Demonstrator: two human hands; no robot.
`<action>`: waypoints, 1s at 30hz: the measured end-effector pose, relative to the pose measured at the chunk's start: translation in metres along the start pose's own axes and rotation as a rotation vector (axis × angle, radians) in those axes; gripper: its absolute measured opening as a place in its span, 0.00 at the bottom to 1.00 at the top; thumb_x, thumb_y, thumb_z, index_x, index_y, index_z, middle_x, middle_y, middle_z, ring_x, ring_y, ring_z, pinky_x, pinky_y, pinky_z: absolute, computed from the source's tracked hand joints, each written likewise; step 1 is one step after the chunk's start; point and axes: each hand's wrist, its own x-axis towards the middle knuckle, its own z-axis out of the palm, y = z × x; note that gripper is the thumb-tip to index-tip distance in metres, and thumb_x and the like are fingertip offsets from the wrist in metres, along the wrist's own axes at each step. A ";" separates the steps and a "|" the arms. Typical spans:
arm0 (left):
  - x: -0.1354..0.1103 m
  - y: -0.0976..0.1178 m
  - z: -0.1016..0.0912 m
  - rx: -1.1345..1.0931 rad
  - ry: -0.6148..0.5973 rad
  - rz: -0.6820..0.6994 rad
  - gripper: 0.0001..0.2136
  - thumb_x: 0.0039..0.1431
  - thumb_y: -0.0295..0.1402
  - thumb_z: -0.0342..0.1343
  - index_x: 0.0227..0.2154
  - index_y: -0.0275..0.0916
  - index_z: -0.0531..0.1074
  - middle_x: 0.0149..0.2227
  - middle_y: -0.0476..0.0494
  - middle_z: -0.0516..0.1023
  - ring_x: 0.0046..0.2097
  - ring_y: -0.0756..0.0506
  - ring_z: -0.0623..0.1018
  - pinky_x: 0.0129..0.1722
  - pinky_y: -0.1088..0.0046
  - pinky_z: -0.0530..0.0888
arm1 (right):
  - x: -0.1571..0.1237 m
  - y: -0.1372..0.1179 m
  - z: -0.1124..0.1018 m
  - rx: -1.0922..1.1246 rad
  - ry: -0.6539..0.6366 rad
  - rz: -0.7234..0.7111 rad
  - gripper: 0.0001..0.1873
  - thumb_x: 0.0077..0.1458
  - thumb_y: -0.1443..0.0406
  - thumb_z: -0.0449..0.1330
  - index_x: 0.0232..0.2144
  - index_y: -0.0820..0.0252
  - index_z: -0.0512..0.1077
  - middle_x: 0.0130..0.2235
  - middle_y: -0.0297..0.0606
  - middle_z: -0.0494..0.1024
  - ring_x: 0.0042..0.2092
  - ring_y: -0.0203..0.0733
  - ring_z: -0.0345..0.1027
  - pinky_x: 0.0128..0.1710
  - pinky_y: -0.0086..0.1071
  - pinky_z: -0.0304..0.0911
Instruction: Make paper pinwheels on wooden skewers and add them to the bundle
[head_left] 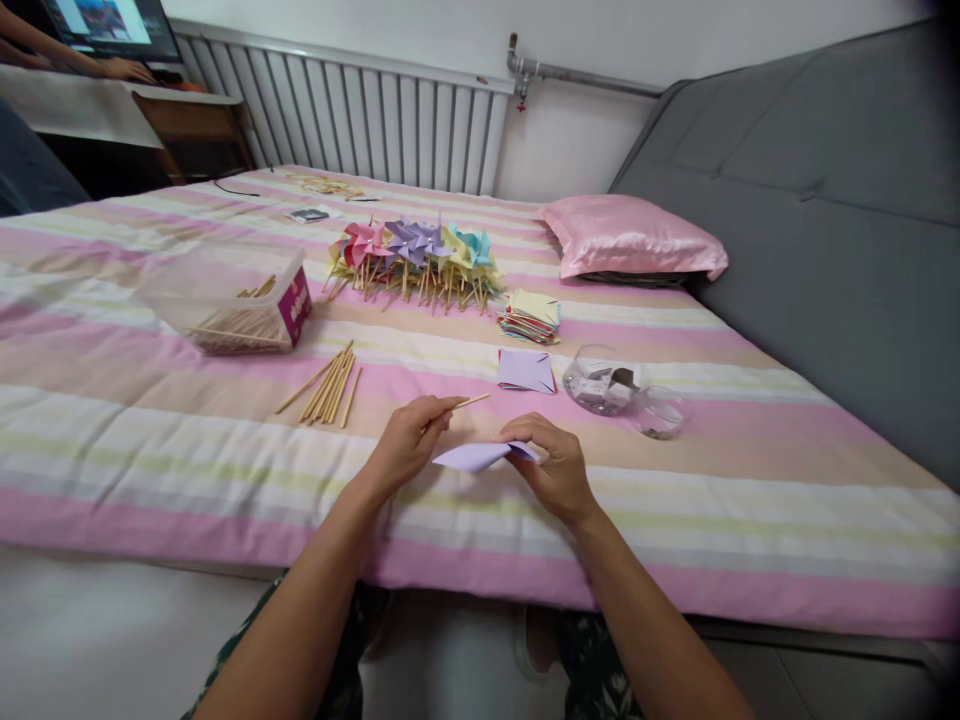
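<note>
My left hand (411, 437) is closed on a thin wooden stick (472, 400), whose end sticks out to the right. In my right hand (553, 462) a purple paper sheet (474, 458) is pinched, partly folded over, its loose corner pointing left. Both hands are above the front part of the bed, close together. Just beyond them lies a small stack of cut paper squares (526, 370), purple on top. Left of my left hand, several loose wooden sticks (330, 385) lie in a bunch. My right fingertips are partly hidden behind the paper.
Finished paper pinwheels (412, 250) lie piled mid-bed. A clear plastic box (225, 310) holds more sticks. Near a thicker paper stack (530, 316) stand a round clear bowl (600, 380) and a smaller one (660, 412). A pink pillow (634, 235) lies back right. Another person's hand (124, 70) rests on a desk.
</note>
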 end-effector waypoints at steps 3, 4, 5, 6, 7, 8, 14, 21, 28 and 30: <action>-0.001 0.002 0.001 -0.039 -0.044 -0.072 0.12 0.60 0.29 0.47 0.42 0.34 0.73 0.29 0.46 0.76 0.30 0.50 0.73 0.31 0.76 0.68 | 0.000 0.004 0.001 -0.069 0.014 -0.007 0.03 0.53 0.66 0.60 0.31 0.55 0.74 0.31 0.37 0.77 0.35 0.41 0.70 0.37 0.36 0.64; -0.002 0.003 0.002 -0.067 -0.059 -0.090 0.11 0.59 0.30 0.47 0.40 0.34 0.72 0.29 0.45 0.76 0.30 0.50 0.74 0.31 0.76 0.68 | 0.000 0.004 0.002 -0.086 0.021 -0.007 0.03 0.54 0.66 0.60 0.31 0.55 0.74 0.31 0.37 0.77 0.36 0.41 0.70 0.38 0.37 0.64; -0.002 0.003 0.002 -0.102 -0.073 -0.103 0.10 0.59 0.31 0.48 0.39 0.35 0.72 0.30 0.45 0.77 0.31 0.49 0.75 0.31 0.76 0.69 | 0.000 0.004 0.002 -0.100 0.027 -0.010 0.03 0.54 0.65 0.60 0.31 0.55 0.74 0.31 0.37 0.77 0.36 0.42 0.70 0.38 0.37 0.65; -0.002 0.004 0.001 -0.141 -0.083 -0.112 0.09 0.59 0.31 0.48 0.37 0.35 0.71 0.30 0.45 0.77 0.32 0.49 0.75 0.31 0.75 0.69 | 0.000 0.004 0.002 -0.111 0.034 -0.013 0.03 0.54 0.65 0.60 0.31 0.55 0.74 0.31 0.37 0.78 0.36 0.42 0.70 0.38 0.38 0.65; -0.003 0.004 0.001 -0.179 -0.091 -0.118 0.08 0.59 0.32 0.49 0.37 0.36 0.71 0.31 0.44 0.78 0.32 0.49 0.76 0.32 0.75 0.70 | 0.000 0.004 0.002 -0.119 0.041 -0.018 0.03 0.54 0.65 0.60 0.31 0.55 0.74 0.31 0.37 0.78 0.36 0.42 0.70 0.39 0.38 0.65; -0.003 0.004 0.001 -0.211 -0.094 -0.126 0.08 0.59 0.32 0.49 0.36 0.36 0.71 0.31 0.44 0.78 0.33 0.48 0.77 0.33 0.75 0.71 | 0.000 0.004 0.002 -0.125 0.048 -0.023 0.03 0.54 0.65 0.60 0.32 0.56 0.74 0.32 0.37 0.78 0.37 0.42 0.70 0.39 0.38 0.65; -0.003 0.004 -0.002 -0.231 -0.100 -0.141 0.09 0.59 0.33 0.50 0.34 0.36 0.73 0.30 0.44 0.78 0.32 0.49 0.76 0.31 0.76 0.70 | -0.001 0.005 0.001 -0.157 0.065 -0.036 0.04 0.53 0.67 0.60 0.33 0.55 0.74 0.33 0.38 0.78 0.38 0.43 0.70 0.39 0.39 0.65; -0.001 0.003 -0.002 -0.180 -0.085 -0.134 0.10 0.57 0.33 0.51 0.34 0.35 0.75 0.29 0.45 0.78 0.30 0.49 0.74 0.29 0.76 0.67 | -0.002 0.005 0.002 -0.177 0.096 -0.028 0.04 0.53 0.67 0.60 0.33 0.55 0.74 0.35 0.38 0.76 0.39 0.43 0.70 0.41 0.39 0.66; -0.001 0.005 -0.001 -0.228 -0.108 -0.138 0.12 0.58 0.37 0.52 0.33 0.35 0.77 0.32 0.42 0.80 0.33 0.47 0.76 0.33 0.74 0.69 | -0.002 0.005 0.003 -0.181 0.144 -0.025 0.05 0.52 0.68 0.61 0.33 0.55 0.75 0.41 0.40 0.74 0.43 0.42 0.70 0.43 0.38 0.67; -0.001 0.007 -0.002 -0.238 -0.115 -0.141 0.12 0.58 0.37 0.52 0.32 0.35 0.77 0.32 0.42 0.80 0.33 0.46 0.77 0.34 0.73 0.70 | -0.002 0.005 0.002 -0.182 0.139 -0.027 0.06 0.51 0.68 0.61 0.33 0.54 0.75 0.41 0.40 0.74 0.44 0.42 0.70 0.44 0.38 0.67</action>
